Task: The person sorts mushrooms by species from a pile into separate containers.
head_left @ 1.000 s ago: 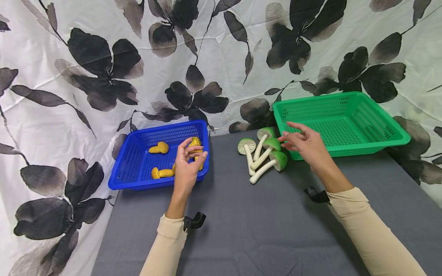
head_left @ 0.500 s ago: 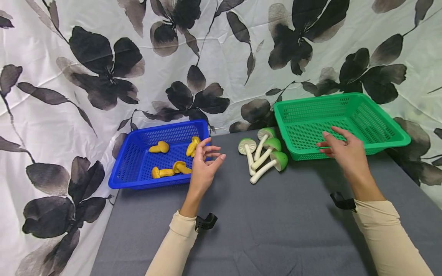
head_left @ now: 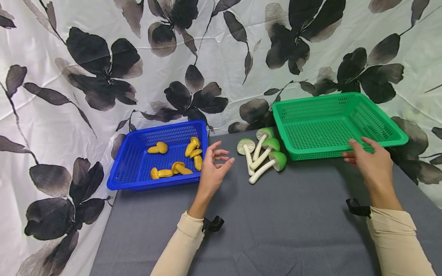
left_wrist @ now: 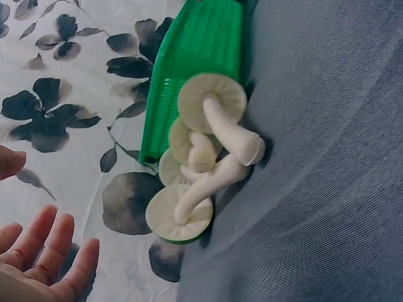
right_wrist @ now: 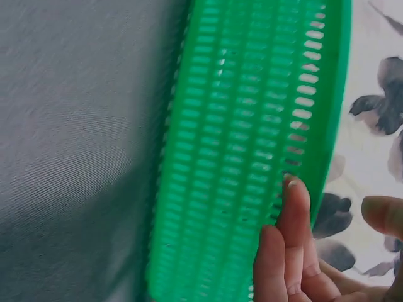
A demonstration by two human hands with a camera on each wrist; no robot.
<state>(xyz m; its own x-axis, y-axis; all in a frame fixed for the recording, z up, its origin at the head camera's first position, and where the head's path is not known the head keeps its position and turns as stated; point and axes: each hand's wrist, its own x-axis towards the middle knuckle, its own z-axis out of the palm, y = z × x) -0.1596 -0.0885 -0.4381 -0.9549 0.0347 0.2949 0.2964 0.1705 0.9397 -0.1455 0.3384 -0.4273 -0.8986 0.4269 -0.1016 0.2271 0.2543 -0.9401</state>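
Observation:
My left hand (head_left: pixel 213 168) hovers by the right wall of a blue basket (head_left: pixel 119 168), fingers loosely bent and holding nothing. Inside that basket lie several yellow toy mushrooms (head_left: pixel 165 173). Just right of this hand, a cluster of green-capped mushrooms (head_left: pixel 271 144) with white stems lies on the grey cloth; the left wrist view shows their pale undersides (left_wrist: pixel 211 100). My right hand (head_left: pixel 374 165) is at the front rim of a green basket (head_left: pixel 312 153), thumb apart from the fingers. In the right wrist view its fingers (right_wrist: pixel 293 214) overlap the slotted wall (right_wrist: pixel 239 126); contact cannot be told.
A grey cloth (head_left: pixel 276 226) covers the table. Behind it hangs a white curtain (head_left: pixel 241 96) with dark flowers. The green basket stands at the back right, close to the mushroom cluster, and the blue one at the left. Each wrist wears a black strap mount (head_left: pixel 214 224).
My left hand has moved right, out from over the blue basket, uncovering the yellow mushrooms. My right hand has moved right from beside the green-capped mushrooms to the green basket's front rim.

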